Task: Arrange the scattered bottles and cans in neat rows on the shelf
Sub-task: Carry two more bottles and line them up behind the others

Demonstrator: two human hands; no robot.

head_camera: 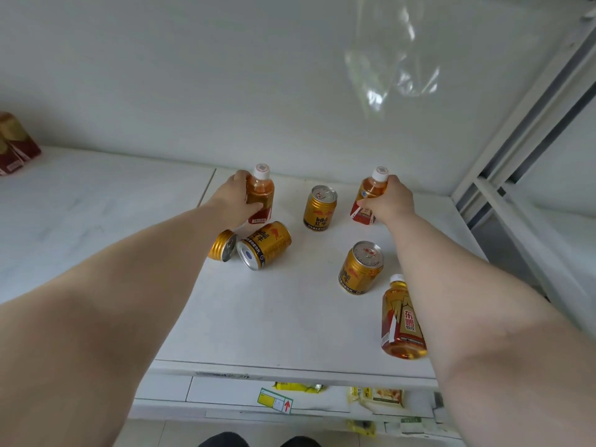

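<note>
My left hand (237,196) grips an upright amber bottle with a white cap (262,188) near the back of the white shelf (258,317). My right hand (388,200) grips a second amber bottle (371,191) at the back right. A gold can (320,208) stands upright between them. Two gold cans lie on their sides near my left forearm, one (266,245) in full view and one (222,246) partly hidden. Another gold can (361,267) stands nearer the front. A third amber bottle (401,321) stands at the front right, beside my right forearm.
Dark red cartons (14,143) stand at the far left on the neighbouring shelf board. A white metal upright (503,175) bounds the shelf on the right. A clear plastic sheet (393,69) hangs against the back wall. Yellow packets (298,387) lie on the shelf below.
</note>
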